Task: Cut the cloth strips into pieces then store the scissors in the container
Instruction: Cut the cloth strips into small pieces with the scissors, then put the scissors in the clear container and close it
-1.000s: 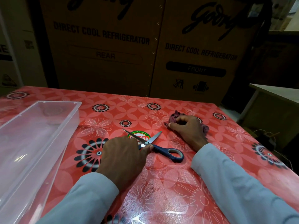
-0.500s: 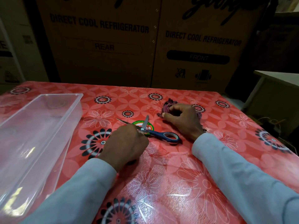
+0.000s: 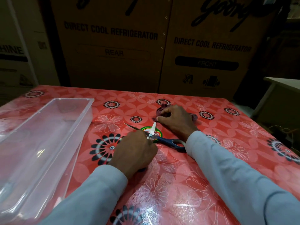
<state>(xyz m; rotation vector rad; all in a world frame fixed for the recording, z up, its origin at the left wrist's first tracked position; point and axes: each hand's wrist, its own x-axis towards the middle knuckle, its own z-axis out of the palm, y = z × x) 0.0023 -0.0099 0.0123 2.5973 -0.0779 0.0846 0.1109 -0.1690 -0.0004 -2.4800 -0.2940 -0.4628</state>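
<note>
1. The left hand (image 3: 134,150) lies knuckles-up on the tabletop (image 3: 211,184), its fingers curled down over the near part of the scissors (image 3: 162,138), close to the pivot screw; it grips them there, though the fingertips themselves are hidden under the hand.
2. The scissors lie flat with the blades spread apart: one thin blade points away to the left, the other, brightly lit, points away toward the right hand. One blue handle loop shows to the right of the left hand, touching the edge of the right sleeve (image 3: 227,168); the other loop is out of sight beneath the left hand.
3. The right hand (image 3: 177,120) sits farther back on the tabletop, back of the hand upward, wrist bent, fingers curled and pinching a bunch of dark maroon cloth (image 3: 162,108). Bits of cloth stick out beyond the fingers on the left and past the hand on the right.
4. Both forearms, in pale blue-grey sleeves, reach in from the bottom edge, the left sleeve (image 3: 90,195) angled up and right, the right one up and left.
5. A clear plastic container (image 3: 78,125) stands at the left of the tabletop, well apart from the scissors.
6. Behind the tabletop stand brown cardboard boxes (image 3: 113,54) printed "DIRECT COOL REFRIGERATOR".
</note>
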